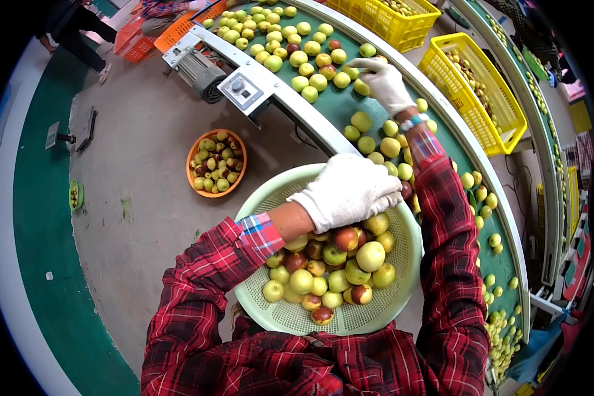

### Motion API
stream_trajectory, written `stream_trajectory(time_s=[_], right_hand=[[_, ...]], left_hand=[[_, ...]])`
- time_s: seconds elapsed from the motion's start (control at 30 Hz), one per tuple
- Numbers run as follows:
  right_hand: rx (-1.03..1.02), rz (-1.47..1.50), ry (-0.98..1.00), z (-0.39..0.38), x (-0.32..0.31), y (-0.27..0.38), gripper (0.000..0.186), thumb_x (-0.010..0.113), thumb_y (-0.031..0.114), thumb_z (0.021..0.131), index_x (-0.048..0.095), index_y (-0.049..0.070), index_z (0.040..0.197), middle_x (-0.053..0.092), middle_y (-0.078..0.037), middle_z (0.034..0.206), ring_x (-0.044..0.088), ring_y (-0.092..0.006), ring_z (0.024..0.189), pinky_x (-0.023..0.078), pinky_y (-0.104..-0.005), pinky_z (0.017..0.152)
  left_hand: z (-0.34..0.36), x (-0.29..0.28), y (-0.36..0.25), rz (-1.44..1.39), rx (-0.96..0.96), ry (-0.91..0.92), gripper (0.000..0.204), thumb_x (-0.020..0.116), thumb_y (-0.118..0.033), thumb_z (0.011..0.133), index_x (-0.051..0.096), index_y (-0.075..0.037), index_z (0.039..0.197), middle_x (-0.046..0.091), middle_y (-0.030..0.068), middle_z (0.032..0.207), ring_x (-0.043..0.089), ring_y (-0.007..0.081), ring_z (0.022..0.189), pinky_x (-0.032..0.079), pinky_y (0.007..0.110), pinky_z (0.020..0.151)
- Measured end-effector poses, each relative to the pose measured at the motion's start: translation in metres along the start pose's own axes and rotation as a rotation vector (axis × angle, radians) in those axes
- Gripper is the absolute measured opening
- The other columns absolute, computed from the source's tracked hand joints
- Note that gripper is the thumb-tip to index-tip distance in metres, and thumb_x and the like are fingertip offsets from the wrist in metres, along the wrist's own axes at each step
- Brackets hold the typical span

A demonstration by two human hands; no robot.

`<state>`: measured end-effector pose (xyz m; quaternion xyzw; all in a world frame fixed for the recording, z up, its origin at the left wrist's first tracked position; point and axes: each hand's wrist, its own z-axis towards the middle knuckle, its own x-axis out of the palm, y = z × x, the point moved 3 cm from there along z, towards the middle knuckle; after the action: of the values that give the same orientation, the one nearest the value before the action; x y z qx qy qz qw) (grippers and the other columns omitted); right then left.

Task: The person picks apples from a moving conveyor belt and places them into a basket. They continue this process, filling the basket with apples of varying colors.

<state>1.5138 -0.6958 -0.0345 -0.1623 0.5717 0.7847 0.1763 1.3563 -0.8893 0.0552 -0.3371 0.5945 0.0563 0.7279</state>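
Note:
My left hand (353, 188), in a white glove, is over the far rim of a pale green plastic colander (406, 277). Its fingers are curled closed, and whatever may be inside them is hidden. The colander, close in front of my body, holds several green and red-brown jujubes (301, 282). Above the green conveyor belt (340, 119), my gloved right hand (386, 86) reaches out with fingers extended and apart, nothing visibly held. Loose jujubes (361, 121) lie on the belt around and below it, mostly green, some with brown patches.
An orange basket of jujubes (216, 163) sits on the floor at left, near a motor (201, 69) and control box (241, 87) on the conveyor's edge. Yellow crates (475, 92) stand beyond the belt. Other people (79, 30) are at the far left and back.

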Motion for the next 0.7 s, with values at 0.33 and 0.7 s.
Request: stream_trajectory(time_s=[0.33,0.7], right_hand=[[-0.097,-0.900,0.111,0.070,0.089,0.024,0.019,0.063,0.019,0.092,0.078,0.010,0.098,0.075,-0.014,0.102,0.075,-0.0332,0.097,0.063,-0.0453,0.077],[-0.021,-0.805,0.067,0.022,0.037,0.058,0.022,0.063,0.014,0.088,0.079,0.001,0.096,0.075,-0.022,0.099,0.075,-0.0369,0.093,0.061,-0.0460,0.084]], left_hand=[[-0.002,-0.006,0.001,0.092,0.002,-0.093,0.018,0.069,-0.031,0.087,0.066,-0.014,0.092,0.064,0.0075,0.081,0.068,0.0319,0.076,0.053,0.046,0.067],[-0.008,-0.010,-0.010,0.149,0.033,-0.109,0.017,0.068,-0.030,0.094,0.070,-0.018,0.105,0.063,0.0056,0.079,0.067,0.0287,0.072,0.052,0.044,0.064]])
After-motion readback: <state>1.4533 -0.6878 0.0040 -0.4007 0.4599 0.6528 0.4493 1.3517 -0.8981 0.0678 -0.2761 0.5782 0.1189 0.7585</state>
